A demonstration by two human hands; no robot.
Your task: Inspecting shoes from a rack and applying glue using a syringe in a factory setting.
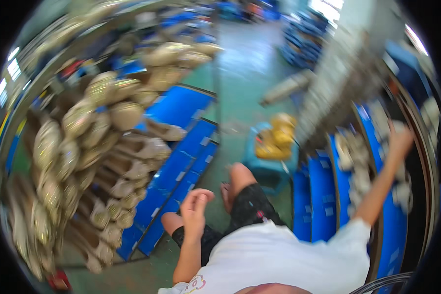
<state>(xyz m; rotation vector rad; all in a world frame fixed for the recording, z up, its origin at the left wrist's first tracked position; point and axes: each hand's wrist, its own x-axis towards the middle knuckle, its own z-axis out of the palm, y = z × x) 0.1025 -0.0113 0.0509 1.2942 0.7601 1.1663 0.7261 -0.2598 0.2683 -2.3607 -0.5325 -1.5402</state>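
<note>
Beside the right hand [401, 139], in a grip too blurred to tell, and well right of the loosely curled, seemingly empty left hand [195, 206], risks toppling crowded pale shoe-like pieces [403, 195] off the blue shelf [392, 235] through hasty pulling.

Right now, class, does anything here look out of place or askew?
Possibly the pale, roll-like object by the pillar: it slants out over the green floor, apart from the blue shelves. Blur hides what it is. Nothing looks spilled by the right hand.
</note>
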